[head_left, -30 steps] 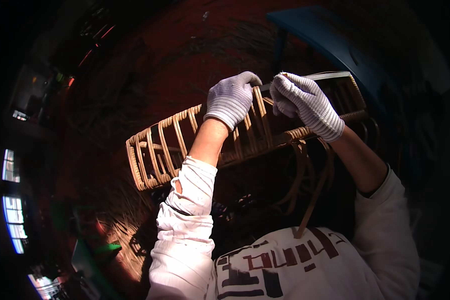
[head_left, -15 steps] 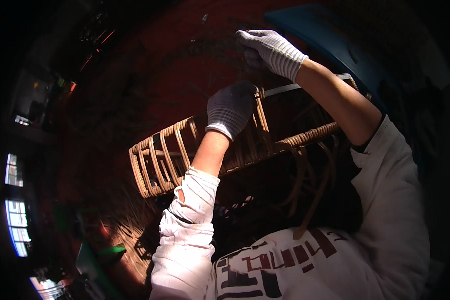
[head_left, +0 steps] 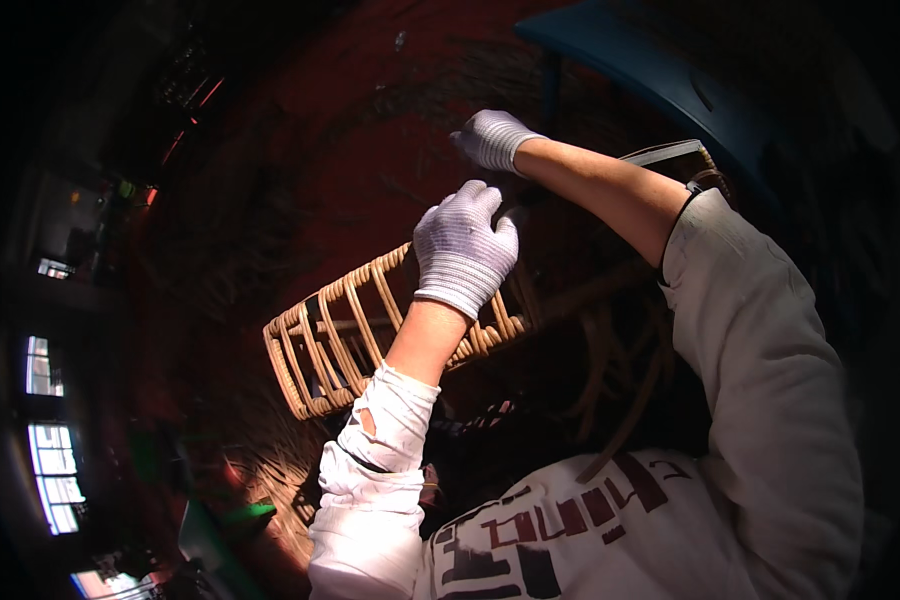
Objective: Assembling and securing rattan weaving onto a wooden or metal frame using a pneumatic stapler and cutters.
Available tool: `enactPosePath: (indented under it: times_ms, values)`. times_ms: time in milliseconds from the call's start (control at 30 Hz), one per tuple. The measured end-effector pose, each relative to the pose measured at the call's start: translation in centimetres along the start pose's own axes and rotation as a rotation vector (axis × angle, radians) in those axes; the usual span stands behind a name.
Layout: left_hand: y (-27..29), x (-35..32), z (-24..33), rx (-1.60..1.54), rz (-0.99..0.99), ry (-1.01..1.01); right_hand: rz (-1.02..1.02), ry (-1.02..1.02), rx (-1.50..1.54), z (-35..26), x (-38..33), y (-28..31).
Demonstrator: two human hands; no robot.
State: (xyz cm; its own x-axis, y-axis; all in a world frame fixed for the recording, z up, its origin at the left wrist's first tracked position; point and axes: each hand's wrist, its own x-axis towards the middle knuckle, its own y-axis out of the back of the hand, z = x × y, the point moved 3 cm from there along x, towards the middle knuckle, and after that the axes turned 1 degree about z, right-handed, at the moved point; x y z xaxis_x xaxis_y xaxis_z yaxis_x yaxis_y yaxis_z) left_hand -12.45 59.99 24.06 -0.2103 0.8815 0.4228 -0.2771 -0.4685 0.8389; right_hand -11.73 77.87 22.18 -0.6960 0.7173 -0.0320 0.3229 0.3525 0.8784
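A long woven rattan frame (head_left: pixel 355 325) of wrapped bars and bent loops lies slantwise in front of me. My left hand (head_left: pixel 465 245), in a white and grey knitted glove, is over its middle with fingers curled closed. Whatever those fingers hold is hidden beneath them. Farther off, past the frame's far side, my right hand (head_left: pixel 495 140) is closed like a fist in a similar glove. Shadow hides its fingertips, and I cannot make out what is in them. Loose rattan strips (head_left: pixel 625 375) hang in shade on the near side of the frame.
A blue board-like surface (head_left: pixel 650 75) stands at the far right. Scattered strands lie over the dark red floor (head_left: pixel 370 190). At the lower left are a pile of sunlit strands (head_left: pixel 280 480) and a green object (head_left: pixel 245 513). Bright windows (head_left: pixel 55 475) line the left.
My right hand has come down and to the left, turning and closing more. The left hand has shifted slightly nearer, out of shadow into light. The frame's left end sits a little lower in view.
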Motion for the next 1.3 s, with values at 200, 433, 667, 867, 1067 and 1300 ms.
enactPosePath:
  times_ms: [200,433,667,867,1067,1300]
  values:
    - [0.5,1.7,-1.3,-0.160,-0.306,0.178,0.608,0.769,-0.017,-1.5,-10.2,7.3]
    - [-0.9,2.3,-3.0,-0.340,-0.510,0.295,0.209,1.153,-0.501,2.1,-17.1,2.7]
    - [-0.5,2.1,-2.4,-0.381,-0.472,0.253,0.185,1.192,-0.362,1.5,-16.3,2.0]
    - [-0.2,2.4,-2.0,-0.251,-0.346,0.206,0.323,1.054,0.054,2.3,-17.1,4.5]
    - [-0.3,1.6,-2.1,-0.153,-0.289,0.201,0.312,0.797,0.241,2.1,-15.9,4.6]
    - [-0.4,1.1,-2.3,-0.172,-0.306,0.205,0.241,0.851,0.170,3.4,-18.3,3.3]
